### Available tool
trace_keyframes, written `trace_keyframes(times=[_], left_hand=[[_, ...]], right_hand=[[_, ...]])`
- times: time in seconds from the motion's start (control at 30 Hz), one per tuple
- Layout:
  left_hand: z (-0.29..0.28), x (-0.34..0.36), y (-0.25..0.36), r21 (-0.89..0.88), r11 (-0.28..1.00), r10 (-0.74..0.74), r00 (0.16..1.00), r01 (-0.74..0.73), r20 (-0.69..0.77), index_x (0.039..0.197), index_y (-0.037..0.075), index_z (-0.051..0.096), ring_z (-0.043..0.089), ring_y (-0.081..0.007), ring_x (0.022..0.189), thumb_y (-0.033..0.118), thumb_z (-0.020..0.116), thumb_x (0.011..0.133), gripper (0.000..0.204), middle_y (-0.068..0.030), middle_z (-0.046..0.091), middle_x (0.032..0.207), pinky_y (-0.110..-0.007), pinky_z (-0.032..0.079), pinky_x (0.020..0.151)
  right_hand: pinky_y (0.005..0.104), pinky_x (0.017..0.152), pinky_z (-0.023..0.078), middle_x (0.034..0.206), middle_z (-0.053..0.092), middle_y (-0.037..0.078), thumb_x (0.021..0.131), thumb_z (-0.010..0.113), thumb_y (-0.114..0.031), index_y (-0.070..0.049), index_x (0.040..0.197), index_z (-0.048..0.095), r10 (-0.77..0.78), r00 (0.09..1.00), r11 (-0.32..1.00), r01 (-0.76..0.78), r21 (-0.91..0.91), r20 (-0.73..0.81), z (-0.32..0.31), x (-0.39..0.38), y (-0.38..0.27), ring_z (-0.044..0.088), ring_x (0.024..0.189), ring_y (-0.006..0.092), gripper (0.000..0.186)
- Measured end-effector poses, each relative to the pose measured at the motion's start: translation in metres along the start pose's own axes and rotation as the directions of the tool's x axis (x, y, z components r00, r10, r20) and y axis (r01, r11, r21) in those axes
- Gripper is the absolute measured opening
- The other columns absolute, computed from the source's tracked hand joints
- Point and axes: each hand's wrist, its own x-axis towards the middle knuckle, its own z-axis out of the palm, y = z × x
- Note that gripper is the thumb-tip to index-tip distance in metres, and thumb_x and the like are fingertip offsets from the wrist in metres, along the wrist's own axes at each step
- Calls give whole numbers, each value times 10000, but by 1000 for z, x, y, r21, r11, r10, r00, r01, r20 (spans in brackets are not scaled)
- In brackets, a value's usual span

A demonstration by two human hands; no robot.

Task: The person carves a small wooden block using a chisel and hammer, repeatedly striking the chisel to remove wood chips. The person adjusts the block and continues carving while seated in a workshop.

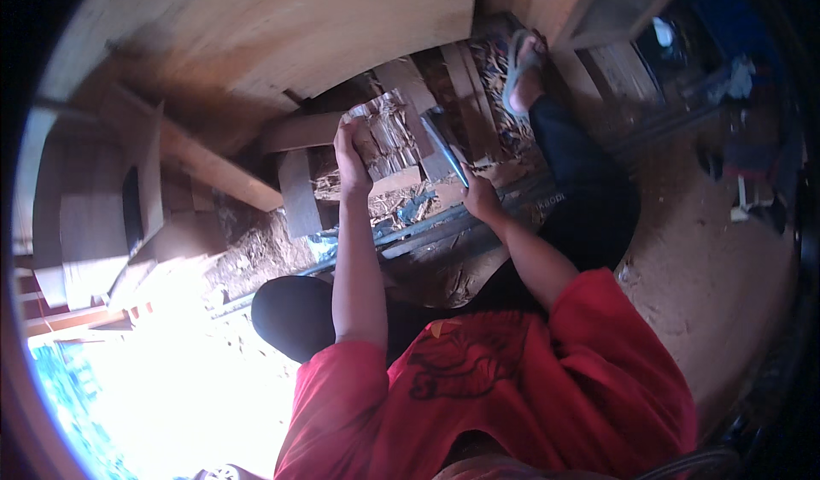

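Wood is everywhere: planks, offcuts and pale shavings on the ground of packed earth. The person sits low, red shirt, dark trousers, one foot in a grey-green sandal at about 1 o'clock from the hands.

Left hand is up at 11 o'clock from the right one, fingers clenched on the edge of a rough wood block. This block looks fibrous and splintered, w/ torn pale strips, and stands among the planks approx. in the picture middle. Right hand has its fingers wrapped on the handle of a long flat blade, greyish metal, which points up to 11 o'clock and lies just beside the block, at its 3 o'clock side. Perhaps it touches the wood, but the view is too small to tell.

As I judge, the step in hand is shaving or splitting the block: one hand steadies, the other works the blade. The next move calls for a firm hold on the block and for left fingers kept away from the edge line.

Long dark bars, maybe metal, cross under the forearms. A broad curved wooden panel fills the 12 o'clock region.
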Motion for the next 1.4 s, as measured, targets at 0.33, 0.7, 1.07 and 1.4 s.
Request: trace_keyframes(times=[0.33,0.7,1.07,1.4], left_hand=[[2,-18,61,-252,968,68,948,13,312,1323,5,643,673,-193,1041,276,501,975,464,-92,711,1162,-305,509,976],[23,-10,60,90,975,164,935,-201,314,1247,-16,667,644,-122,905,197,574,962,367,-70,726,989,-286,522,819],[60,-32,47,343,625,742,670,-701,17,1338,12,602,769,-268,981,245,681,938,470,-203,764,1064,-385,591,850],[68,-26,33,327,546,838,506,-771,-205,1378,-64,526,742,-259,1044,387,629,1045,569,-209,747,1168,-362,591,900]], right_hand=[[379,900,538,1126,668,118,976,717,-104,-89,1348,697,-618,630,674,733,96,-471,-185,-3,-183,666,1015,274,372],[463,842,555,1025,684,99,884,773,-91,-52,1077,685,-785,584,619,733,-282,-204,-225,4,-217,674,988,347,215],[401,716,553,881,714,142,947,783,-151,-22,1089,655,-420,682,793,596,123,-598,-187,22,-229,716,778,288,231],[431,740,536,921,661,161,984,683,-82,-27,1035,619,-456,711,719,649,250,-536,-183,19,-252,679,836,355,99]])
